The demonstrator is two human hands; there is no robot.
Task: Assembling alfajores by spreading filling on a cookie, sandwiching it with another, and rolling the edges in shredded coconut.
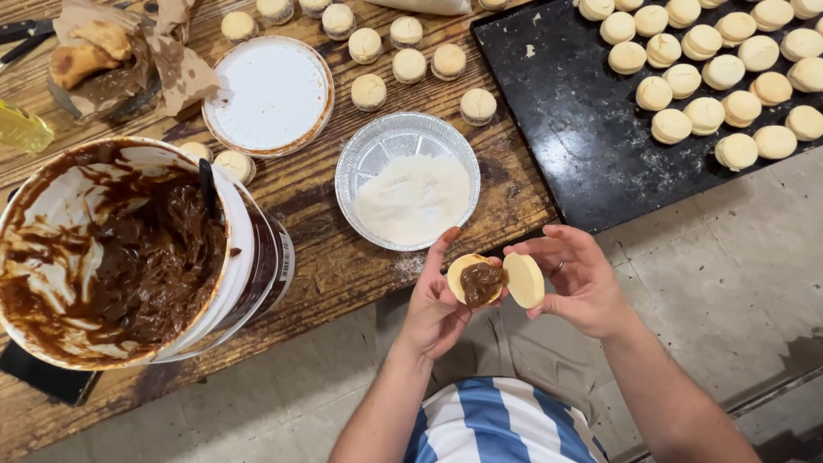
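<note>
My left hand (434,304) holds a round pale cookie (464,271) with a dollop of brown caramel spread (482,283) on top. My right hand (580,279) holds a second plain cookie (524,280) tilted right beside the first, its edge touching the spread. Both hands hover just off the front edge of the wooden table (343,257), in front of a foil dish of white shredded coconut (410,184).
A big white tub of brown spread (120,253) with a dark utensil (208,184) stands at left. A white lid (270,94) and several filled cookies (410,62) lie behind the dish. A black tray (566,129) at right carries several plain cookies (705,113).
</note>
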